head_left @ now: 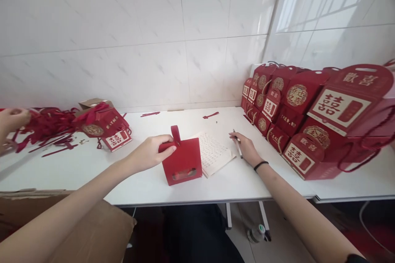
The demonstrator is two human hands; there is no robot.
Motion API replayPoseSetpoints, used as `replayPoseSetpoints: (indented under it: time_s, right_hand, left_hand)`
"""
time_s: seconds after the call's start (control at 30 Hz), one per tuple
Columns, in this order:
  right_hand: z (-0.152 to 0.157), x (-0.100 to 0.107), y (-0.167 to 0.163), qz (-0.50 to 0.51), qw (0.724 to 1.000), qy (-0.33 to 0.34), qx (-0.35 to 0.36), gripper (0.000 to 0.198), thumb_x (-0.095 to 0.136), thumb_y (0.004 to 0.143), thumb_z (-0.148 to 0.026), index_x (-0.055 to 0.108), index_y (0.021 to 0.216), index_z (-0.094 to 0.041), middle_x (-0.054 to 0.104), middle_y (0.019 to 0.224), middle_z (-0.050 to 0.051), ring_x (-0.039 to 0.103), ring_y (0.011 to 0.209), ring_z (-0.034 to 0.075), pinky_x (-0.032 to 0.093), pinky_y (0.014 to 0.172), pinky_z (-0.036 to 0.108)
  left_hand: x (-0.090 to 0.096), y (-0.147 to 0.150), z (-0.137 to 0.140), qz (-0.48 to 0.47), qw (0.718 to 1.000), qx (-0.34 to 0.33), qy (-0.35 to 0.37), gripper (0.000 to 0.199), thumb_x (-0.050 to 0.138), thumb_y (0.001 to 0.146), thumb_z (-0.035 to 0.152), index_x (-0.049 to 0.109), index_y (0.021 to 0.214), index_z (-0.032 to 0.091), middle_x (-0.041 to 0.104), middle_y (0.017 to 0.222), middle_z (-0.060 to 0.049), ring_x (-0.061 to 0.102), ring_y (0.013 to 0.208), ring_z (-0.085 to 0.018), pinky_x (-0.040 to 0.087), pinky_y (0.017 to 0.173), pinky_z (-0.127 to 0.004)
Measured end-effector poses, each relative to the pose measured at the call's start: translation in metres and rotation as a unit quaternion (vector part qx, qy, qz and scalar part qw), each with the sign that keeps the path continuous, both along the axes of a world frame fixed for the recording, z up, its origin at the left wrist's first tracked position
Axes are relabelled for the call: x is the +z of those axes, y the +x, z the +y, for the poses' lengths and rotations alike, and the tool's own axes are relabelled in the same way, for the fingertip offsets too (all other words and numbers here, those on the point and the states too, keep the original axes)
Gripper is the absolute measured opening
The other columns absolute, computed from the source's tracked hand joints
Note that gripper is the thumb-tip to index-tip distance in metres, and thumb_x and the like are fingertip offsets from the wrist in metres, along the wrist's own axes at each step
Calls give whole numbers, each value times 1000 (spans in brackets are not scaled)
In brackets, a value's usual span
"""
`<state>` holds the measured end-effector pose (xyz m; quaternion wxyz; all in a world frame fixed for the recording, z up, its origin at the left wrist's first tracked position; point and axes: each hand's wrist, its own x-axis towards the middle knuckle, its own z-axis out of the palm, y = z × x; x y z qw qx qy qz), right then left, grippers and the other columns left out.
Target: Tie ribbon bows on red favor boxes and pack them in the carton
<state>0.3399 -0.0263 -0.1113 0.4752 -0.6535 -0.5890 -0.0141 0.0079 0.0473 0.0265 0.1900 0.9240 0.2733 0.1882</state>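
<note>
My left hand [150,154] is closed on the top left edge of a small red gift box [187,154], with thumb and fingers pinching it. The box stands on the table with a ribbon loop [175,133] rising from its top and an oval see-through window low on the side facing me. Just behind and right of it lies a paper pad [214,154] with rows of small marks, partly hidden by the box. To the right of the pad, my right hand [247,148] has a pen [238,148] in its fingers, low over the table.
Stacked red gift boxes [296,111] fill the table's right side. At left are heaped red ribbons [46,125], more boxes [100,120] and another person's hands [14,121]. A cardboard box [92,230] stands below the front edge. Ribbon scraps [211,115] lie near the wall.
</note>
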Motion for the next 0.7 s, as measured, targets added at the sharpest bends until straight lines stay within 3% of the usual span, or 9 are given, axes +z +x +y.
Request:
replayPoseSetpoints:
  time_s: [0.2,0.3,0.37,0.43,0.53,0.63,0.7]
  right_hand:
    - [3,-6,7,-41,997,-40,46,47,36,76,-14,55,119,-17,61,107,9,55,103,23,43,92,42]
    - [0,-3,5,-29,999,-39,7,53,38,78,-16,42,131,-16,58,113,12,53,106,26,42,92,49]
    - [-3,8,-6,-17,999,2,-28,48,41,82,-22,41,129,-15,57,113,14,53,105,27,43,91,50]
    - [-7,27,-30,-25,996,79,-20,39,46,84,-29,46,120,-13,56,112,15,53,104,27,45,88,48]
    - [-14,62,-87,-55,982,169,66,30,47,88,-29,47,115,-16,54,110,13,52,104,24,47,86,43]
    - [-20,86,-146,-46,978,164,123,24,51,86,-26,50,110,-20,52,111,10,50,107,23,47,88,40]
    - [-21,90,-173,1,982,135,132,21,53,84,-24,52,105,-21,54,104,7,55,97,21,49,82,37]
  left_hand:
    - [-9,5,-2,-59,998,7,-23,26,44,83,38,60,85,18,65,86,-5,60,76,-19,47,64,-27]
    - [-14,5,1,-74,997,12,-34,26,45,81,39,61,85,18,65,85,-5,60,77,-20,48,66,-29]
    - [-15,5,3,-81,996,19,-30,25,46,80,38,61,84,18,65,84,-4,60,77,-20,48,67,-29]
    - [-16,7,2,-82,996,18,-26,23,47,79,36,61,83,18,65,84,-4,60,77,-20,48,69,-30]
    - [-17,10,-1,-80,997,-1,-22,20,48,78,33,62,83,19,65,86,-3,60,78,-20,47,70,-30]
    - [-16,10,-5,-91,996,-7,-17,18,49,77,30,61,83,18,65,83,-4,60,78,-20,48,70,-30]
    - [-15,6,-8,-99,995,-17,-23,16,50,77,29,61,83,18,64,82,-4,60,78,-20,48,71,-30]
